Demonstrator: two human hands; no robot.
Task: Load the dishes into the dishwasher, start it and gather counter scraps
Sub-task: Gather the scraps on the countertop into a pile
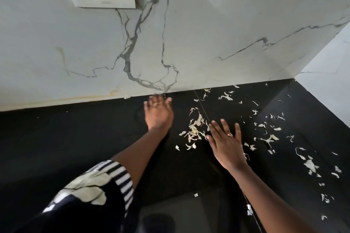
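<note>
Pale scraps [195,130] lie scattered across the black counter [75,138].

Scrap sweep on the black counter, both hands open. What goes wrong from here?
1. The peel pile is thin, light flakes; the flat right hand may scatter them instead of gathering.
2. Stray scraps lie far right of both hands and may be missed.
3. Bits along the marble wall joint, right of the left hand, may stay lodged.
</note>
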